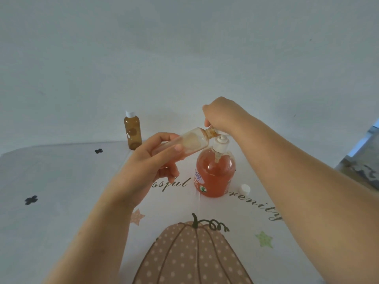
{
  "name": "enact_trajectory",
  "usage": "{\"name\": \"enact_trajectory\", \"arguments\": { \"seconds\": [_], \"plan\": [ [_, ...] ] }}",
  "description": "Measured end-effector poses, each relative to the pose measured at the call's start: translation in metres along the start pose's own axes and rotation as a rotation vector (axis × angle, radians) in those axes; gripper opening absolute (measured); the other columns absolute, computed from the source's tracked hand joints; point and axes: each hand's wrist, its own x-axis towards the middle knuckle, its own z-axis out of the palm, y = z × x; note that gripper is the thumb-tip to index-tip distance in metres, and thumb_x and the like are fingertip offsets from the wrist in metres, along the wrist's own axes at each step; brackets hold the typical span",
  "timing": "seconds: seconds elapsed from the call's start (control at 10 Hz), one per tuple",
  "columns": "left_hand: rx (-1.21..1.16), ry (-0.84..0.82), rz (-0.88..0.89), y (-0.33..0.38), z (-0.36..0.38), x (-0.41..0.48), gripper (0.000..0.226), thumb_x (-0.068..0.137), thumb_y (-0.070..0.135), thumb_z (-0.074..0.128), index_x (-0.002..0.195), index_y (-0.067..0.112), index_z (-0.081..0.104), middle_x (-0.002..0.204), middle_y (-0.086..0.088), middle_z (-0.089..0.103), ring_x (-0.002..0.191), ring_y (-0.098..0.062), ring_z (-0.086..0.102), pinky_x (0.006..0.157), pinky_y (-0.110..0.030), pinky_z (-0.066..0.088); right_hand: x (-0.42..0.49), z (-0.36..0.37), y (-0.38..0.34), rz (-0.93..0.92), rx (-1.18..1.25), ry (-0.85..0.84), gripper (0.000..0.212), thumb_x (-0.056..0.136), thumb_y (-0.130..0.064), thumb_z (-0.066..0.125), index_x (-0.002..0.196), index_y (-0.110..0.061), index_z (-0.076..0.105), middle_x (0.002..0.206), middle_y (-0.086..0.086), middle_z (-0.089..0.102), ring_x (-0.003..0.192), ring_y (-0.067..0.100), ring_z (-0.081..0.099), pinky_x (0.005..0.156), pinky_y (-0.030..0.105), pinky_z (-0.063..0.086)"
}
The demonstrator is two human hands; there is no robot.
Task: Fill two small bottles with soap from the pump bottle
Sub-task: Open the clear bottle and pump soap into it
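Note:
My left hand [151, 160] holds a small clear bottle [192, 141] tilted almost sideways, its open neck touching the nozzle of the pump bottle [215, 175]. The pump bottle is round, filled with orange soap, and stands upright on the table with a white pump head. My right hand [221, 117] rests on top of that pump head, fingers curled down over it. A second small bottle [132, 131], amber-filled with a white cap on, stands upright at the table's far left edge. A loose white cap [245, 189] lies to the right of the pump bottle.
The table [61, 181] carries a white cloth printed with a pumpkin [190, 255], stars and script lettering. A pale wall rises right behind it. Something dark and patterned [363, 171] sits beyond the table's right edge.

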Motion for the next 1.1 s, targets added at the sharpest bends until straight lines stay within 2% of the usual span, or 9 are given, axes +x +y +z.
{"name": "enact_trajectory", "arguments": {
  "seconds": [0.1, 0.2, 0.3, 0.5, 0.6, 0.8, 0.9, 1.0, 1.1],
  "plan": [
    [0.006, -0.004, 0.004, 0.000, 0.001, -0.001, 0.044, 0.069, 0.041, 0.077, 0.104, 0.016, 0.067, 0.091, -0.007, 0.068, 0.059, -0.021, 0.057, 0.054, -0.028, 0.049, 0.001, 0.000, -0.003, -0.015, -0.072, -0.027, 0.029, 0.098, -0.008, 0.048, 0.112, -0.005, 0.073, 0.114, 0.005, 0.072, 0.098, 0.024, 0.065, 0.094, 0.036, 0.052],
    [0.017, -0.002, -0.004, 0.001, 0.000, -0.001, 0.041, 0.072, 0.038, 0.078, 0.105, 0.017, 0.067, 0.092, -0.006, 0.069, 0.063, -0.021, 0.059, 0.057, -0.028, 0.051, 0.005, 0.000, -0.002, -0.009, -0.105, -0.041, 0.028, 0.095, -0.003, 0.051, 0.108, -0.007, 0.075, 0.112, 0.007, 0.074, 0.102, 0.026, 0.069, 0.098, 0.037, 0.052],
    [0.035, -0.008, -0.014, 0.000, -0.002, 0.000, 0.038, 0.073, 0.036, 0.078, 0.105, 0.018, 0.068, 0.093, -0.007, 0.069, 0.064, -0.021, 0.060, 0.058, -0.028, 0.052, 0.008, 0.002, 0.000, -0.009, -0.086, -0.033, 0.027, 0.094, -0.003, 0.051, 0.106, -0.007, 0.076, 0.108, 0.007, 0.075, 0.097, 0.025, 0.070, 0.094, 0.036, 0.053],
    [0.050, -0.006, -0.012, -0.002, -0.006, 0.002, 0.026, 0.076, 0.027, 0.074, 0.101, 0.019, 0.070, 0.090, -0.005, 0.069, 0.064, -0.022, 0.060, 0.058, -0.028, 0.051, 0.012, 0.011, 0.005, 0.008, -0.036, -0.005, 0.029, 0.089, -0.007, 0.049, 0.099, -0.010, 0.076, 0.098, 0.006, 0.076, 0.077, 0.024, 0.064, 0.074, 0.031, 0.047],
    [0.048, -0.001, -0.013, -0.003, -0.007, 0.003, 0.027, 0.077, 0.025, 0.073, 0.102, 0.016, 0.070, 0.088, -0.002, 0.070, 0.064, -0.022, 0.060, 0.057, -0.029, 0.052, 0.016, 0.016, 0.007, -0.005, -0.071, -0.024, 0.031, 0.089, -0.004, 0.049, 0.101, -0.009, 0.077, 0.102, 0.008, 0.074, 0.083, 0.025, 0.065, 0.077, 0.032, 0.048],
    [0.057, -0.006, -0.007, -0.001, -0.006, 0.002, 0.029, 0.079, 0.025, 0.077, 0.105, 0.016, 0.069, 0.088, 0.001, 0.071, 0.067, -0.023, 0.060, 0.060, -0.030, 0.053, 0.013, 0.013, 0.005, 0.009, -0.045, -0.037, 0.035, 0.087, -0.004, 0.048, 0.104, -0.009, 0.079, 0.105, 0.008, 0.076, 0.071, 0.023, 0.059, 0.073, 0.030, 0.046],
    [0.052, -0.002, 0.011, -0.001, -0.004, 0.001, 0.029, 0.080, 0.024, 0.076, 0.106, 0.016, 0.068, 0.086, 0.003, 0.070, 0.066, -0.022, 0.060, 0.062, -0.031, 0.053, 0.008, 0.007, 0.005, -0.011, -0.048, -0.024, 0.033, 0.091, -0.004, 0.048, 0.107, -0.006, 0.077, 0.108, 0.009, 0.076, 0.078, 0.023, 0.064, 0.081, 0.032, 0.051],
    [0.053, 0.012, 0.023, 0.000, -0.001, -0.001, 0.030, 0.079, 0.025, 0.077, 0.107, 0.017, 0.068, 0.087, 0.002, 0.069, 0.067, -0.021, 0.062, 0.066, -0.033, 0.054, -0.005, -0.004, 0.006, -0.123, -0.076, -0.022, 0.035, 0.103, -0.012, 0.041, 0.122, 0.000, 0.068, 0.124, 0.018, 0.066, 0.093, 0.026, 0.053, 0.090, 0.038, 0.048],
    [0.047, 0.023, 0.025, 0.000, 0.000, -0.001, 0.031, 0.077, 0.026, 0.074, 0.106, 0.018, 0.069, 0.089, 0.002, 0.069, 0.069, -0.022, 0.063, 0.069, -0.032, 0.054, -0.005, -0.005, 0.005, -0.168, -0.080, 0.001, 0.036, 0.104, -0.017, 0.039, 0.122, -0.001, 0.066, 0.125, 0.020, 0.065, 0.093, 0.026, 0.050, 0.091, 0.040, 0.048]
  ]
}}
